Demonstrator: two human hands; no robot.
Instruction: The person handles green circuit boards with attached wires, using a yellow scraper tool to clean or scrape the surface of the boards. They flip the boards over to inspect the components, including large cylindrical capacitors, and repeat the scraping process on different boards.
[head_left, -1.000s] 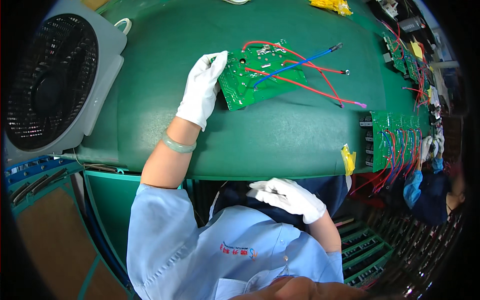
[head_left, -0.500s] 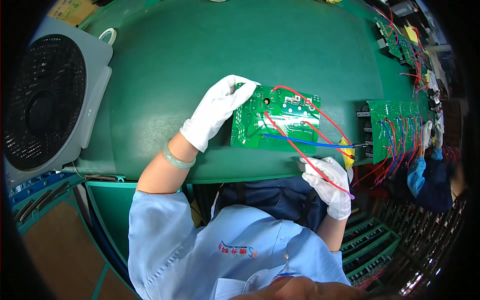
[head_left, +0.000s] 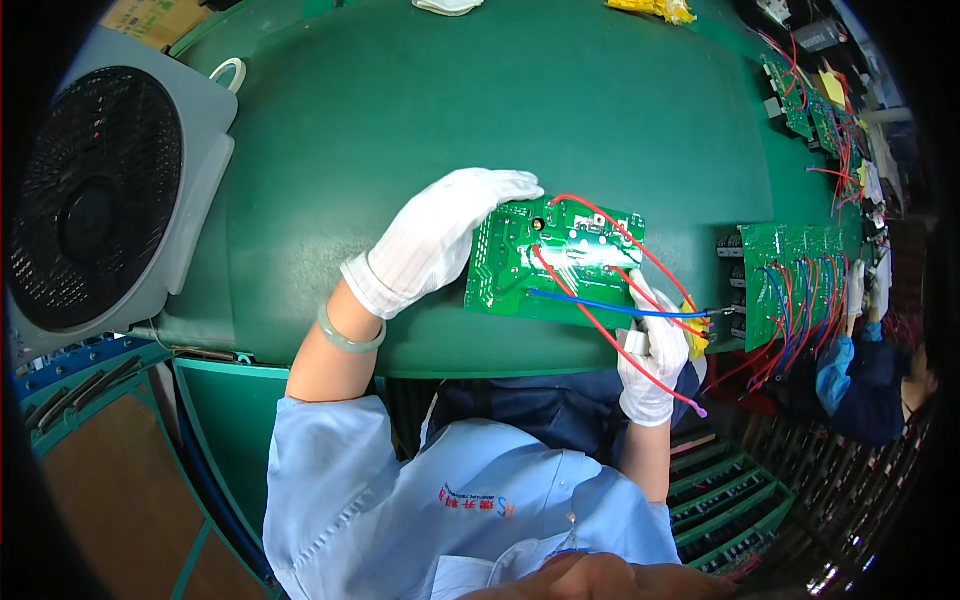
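Observation:
A green circuit board (head_left: pixel 500 270) is in front of me over the bench, tilted slightly, with solder points facing up. Red wires (head_left: pixel 580 303) and a blue wire (head_left: pixel 620 310) run from it to the right, their ends free. In a white glove, my left hand (head_left: pixel 435 235) holds the board's upper left corner, its fingers laid along the top edge and the thumb hidden. My right hand (head_left: pixel 652 372), gloved too, is closed at the lower right corner, below the wires. Beside it is a piece of yellow tape or wrap (head_left: pixel 694 335).
A grey box fan (head_left: pixel 205 130) stands at the left of the green bench mat (head_left: pixel 400 110). More wired boards (head_left: pixel 790 270) line the right side, where a co-worker's gloved hands (head_left: pixel 857 290) show. A white cloth-like item (head_left: pixel 447 5) and yellow material (head_left: pixel 655 8) lie at the far edge.
My right hand has moved up from beneath the wires to the board's lower right corner. My left fingers have straightened along the top edge. The view has shifted slightly.

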